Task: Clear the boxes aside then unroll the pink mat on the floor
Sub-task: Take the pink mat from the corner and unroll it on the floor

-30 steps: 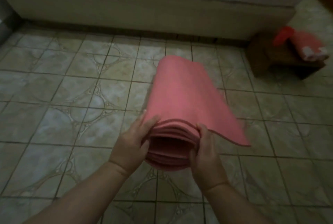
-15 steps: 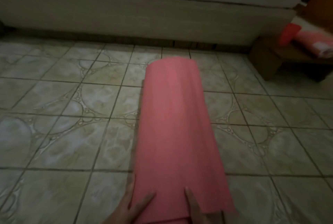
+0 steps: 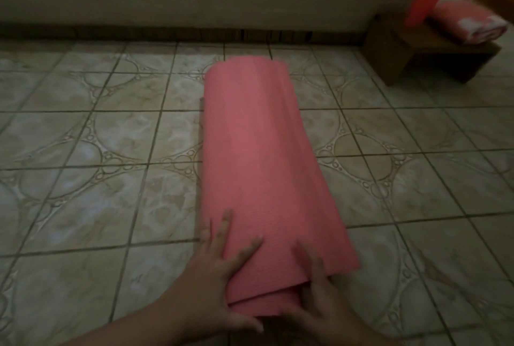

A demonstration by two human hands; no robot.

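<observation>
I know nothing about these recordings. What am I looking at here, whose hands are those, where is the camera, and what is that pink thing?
There is no machine here: a person wears one camera on the head, looking forward and down, so you see their own two bare hands. The left hand lies spread on the side of a rolled pink mat, and the right hand is at the roll's near end, with its fingers at the loose edge. The mat lies on a patterned tiled floor, pointing away toward a wall. At the far right stands a low wooden bench with a red cup and a rolled pink cloth on it. No boxes are visible.
</observation>
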